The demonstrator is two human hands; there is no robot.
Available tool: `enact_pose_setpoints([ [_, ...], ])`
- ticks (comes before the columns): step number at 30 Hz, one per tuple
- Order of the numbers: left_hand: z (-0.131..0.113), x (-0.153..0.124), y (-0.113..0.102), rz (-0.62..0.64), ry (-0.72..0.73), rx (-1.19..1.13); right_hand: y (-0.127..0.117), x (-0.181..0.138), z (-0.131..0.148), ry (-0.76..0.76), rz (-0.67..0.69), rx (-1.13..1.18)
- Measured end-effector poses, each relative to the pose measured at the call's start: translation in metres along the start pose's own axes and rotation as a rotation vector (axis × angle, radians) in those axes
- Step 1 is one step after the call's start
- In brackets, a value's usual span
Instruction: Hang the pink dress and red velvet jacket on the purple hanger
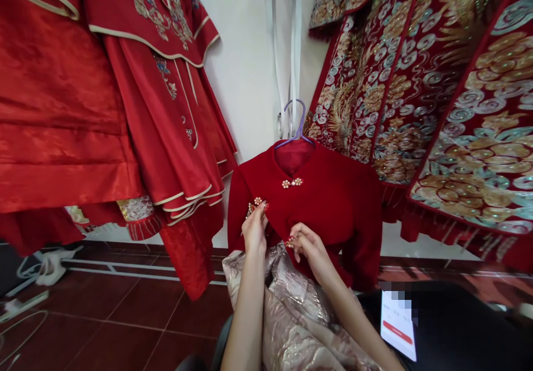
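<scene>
A dark red velvet jacket (325, 210) hangs in front of me on a purple hanger (298, 132). A jewelled flower clasp (292, 183) joins its front just below the neck opening. My left hand (255, 231) is closed in a pinch at a second flower clasp (258, 200) on the jacket's left side. Lower down, the fingers of my right hand (308, 244) are closed on another small jewelled clasp (290, 242) at the edge of the front panel. Beneath both hands lies a shiny pinkish-beige brocade fabric (287, 326).
Red embroidered garments (166, 110) hang at left, and heavily embroidered ones (416, 82) at right. White straps (295, 38) run down to the hanger. A phone (397, 326) rests on a black surface (466, 321) at lower right. Pale shoes (54, 265) sit by a low rack rail (137, 271).
</scene>
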State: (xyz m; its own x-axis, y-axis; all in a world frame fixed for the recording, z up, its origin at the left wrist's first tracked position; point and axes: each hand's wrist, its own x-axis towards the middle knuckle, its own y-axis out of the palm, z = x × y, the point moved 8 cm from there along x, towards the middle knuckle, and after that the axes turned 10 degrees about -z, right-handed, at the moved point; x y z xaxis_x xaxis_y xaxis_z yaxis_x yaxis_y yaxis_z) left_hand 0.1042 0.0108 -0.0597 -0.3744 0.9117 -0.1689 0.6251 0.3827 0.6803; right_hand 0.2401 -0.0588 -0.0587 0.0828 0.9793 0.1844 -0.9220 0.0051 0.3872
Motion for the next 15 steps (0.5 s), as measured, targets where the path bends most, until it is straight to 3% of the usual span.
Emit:
enact_pose_setpoints([
  [10, 0.002, 0.009, -0.004, -0.022, 0.093, 0.124, 0.003, -0.001, 0.003, -0.047, 0.010, -0.029],
  [13, -0.004, 0.001, -0.001, 0.025, 0.080, 0.131, 0.003, -0.002, 0.004, -0.036, 0.022, -0.048],
  [15, -0.006, -0.008, 0.008, 0.127, 0.025, 0.146, 0.001, -0.003, 0.005, -0.036, 0.021, -0.051],
])
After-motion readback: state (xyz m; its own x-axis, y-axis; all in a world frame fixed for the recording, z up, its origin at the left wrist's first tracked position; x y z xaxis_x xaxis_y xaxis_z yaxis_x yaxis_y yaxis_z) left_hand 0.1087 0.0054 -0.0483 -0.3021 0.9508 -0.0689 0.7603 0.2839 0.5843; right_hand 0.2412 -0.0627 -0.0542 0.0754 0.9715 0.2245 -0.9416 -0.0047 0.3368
